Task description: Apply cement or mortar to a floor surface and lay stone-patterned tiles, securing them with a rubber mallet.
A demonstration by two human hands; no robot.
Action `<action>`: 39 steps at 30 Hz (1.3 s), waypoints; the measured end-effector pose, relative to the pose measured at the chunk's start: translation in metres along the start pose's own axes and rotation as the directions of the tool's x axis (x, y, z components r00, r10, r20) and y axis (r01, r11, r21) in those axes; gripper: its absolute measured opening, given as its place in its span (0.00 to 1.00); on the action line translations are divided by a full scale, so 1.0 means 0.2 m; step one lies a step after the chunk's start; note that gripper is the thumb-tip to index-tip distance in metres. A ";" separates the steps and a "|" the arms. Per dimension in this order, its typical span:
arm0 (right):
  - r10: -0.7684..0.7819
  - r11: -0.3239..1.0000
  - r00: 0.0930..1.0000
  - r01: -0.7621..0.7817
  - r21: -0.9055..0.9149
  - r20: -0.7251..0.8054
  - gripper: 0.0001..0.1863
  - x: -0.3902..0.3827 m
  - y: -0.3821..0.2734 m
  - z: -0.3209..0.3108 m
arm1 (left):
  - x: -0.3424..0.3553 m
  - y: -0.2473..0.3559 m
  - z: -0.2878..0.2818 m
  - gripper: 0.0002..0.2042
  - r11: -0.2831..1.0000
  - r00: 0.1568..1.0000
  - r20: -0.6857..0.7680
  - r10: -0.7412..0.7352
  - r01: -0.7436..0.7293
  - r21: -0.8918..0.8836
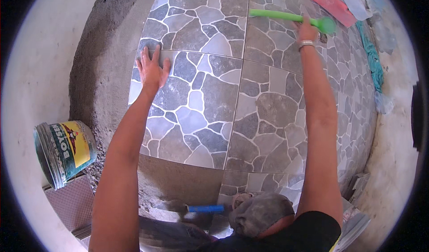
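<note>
My left hand lies with fingers spread on a stone-patterned tile, near its left edge and the joint with the tile beyond. Farther forward and to the right, my right hand is closed around a bright green mallet. Its long shaft points left and its rounded end sits just right of my fingers. The mallet is over the patterned tiles at the far right; whether it touches them I cannot tell.
Rough grey mortar borders the tiles on the left. A dirty green-and-yellow bucket lies tilted there. A blue-handled tool rests near my legs. A red packet, plastic bags and teal cloth line the right wall.
</note>
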State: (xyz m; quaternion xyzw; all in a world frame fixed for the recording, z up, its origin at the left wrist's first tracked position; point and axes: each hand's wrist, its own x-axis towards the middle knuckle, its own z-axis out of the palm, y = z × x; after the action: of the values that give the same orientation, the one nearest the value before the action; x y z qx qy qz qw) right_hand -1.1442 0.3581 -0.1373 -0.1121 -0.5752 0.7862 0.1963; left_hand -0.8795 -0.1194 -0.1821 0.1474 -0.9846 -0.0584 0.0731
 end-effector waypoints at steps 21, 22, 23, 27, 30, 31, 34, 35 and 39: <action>0.269 0.959 0.963 -0.268 0.087 0.005 0.13 -1.21 -0.16 -0.73 | 0.04 -0.07 0.04 0.26 0.998 0.999 0.008 0.048 -0.048 0.038; 0.265 0.959 0.964 -0.267 0.095 0.034 0.13 -1.22 -0.12 -0.73 | 0.04 -0.06 0.05 0.27 0.997 0.999 0.019 0.049 -0.050 0.060; 0.273 0.958 0.962 -0.272 0.085 0.006 0.13 -1.24 -0.07 -0.73 | 0.03 -0.07 0.06 0.27 0.995 0.999 0.024 0.035 -0.037 0.091; 0.311 0.949 0.943 -0.315 0.017 0.121 0.16 -1.29 -0.06 -0.73 | -0.13 -0.07 0.04 0.33 0.989 0.991 0.049 -0.122 0.117 0.093; 0.339 0.938 0.931 -0.346 0.023 0.137 0.17 -1.30 -0.09 -0.77 | -0.44 0.02 -0.07 0.38 0.996 0.990 0.110 -0.088 0.087 0.018; 0.355 0.933 0.930 -0.358 0.028 0.092 0.17 -1.30 -0.11 -0.77 | -0.55 0.01 -0.11 0.38 0.998 0.989 0.132 -0.063 0.067 -0.023; 0.311 0.950 0.942 -0.310 -0.025 0.127 0.19 -1.33 -0.10 -0.75 | -0.88 -0.16 -0.19 0.38 0.989 0.975 0.168 -0.148 0.149 0.008; 0.329 0.944 0.935 -0.325 -0.047 0.133 0.19 -1.31 -0.10 -0.78 | -0.96 -0.17 -0.21 0.38 0.986 0.968 0.188 -0.167 0.169 0.007; 0.402 0.914 0.888 -0.405 -0.034 0.223 0.24 -1.21 -0.09 -0.80 | -1.13 -0.29 -0.21 0.37 0.954 0.952 0.052 -0.301 0.301 0.016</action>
State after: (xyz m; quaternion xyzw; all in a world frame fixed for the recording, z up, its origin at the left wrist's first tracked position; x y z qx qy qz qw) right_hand -0.8591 0.3944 -0.1814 -0.1377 -0.5526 0.8212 -0.0369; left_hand -0.6428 -0.1116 -0.1783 0.2943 -0.9525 -0.0691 0.0363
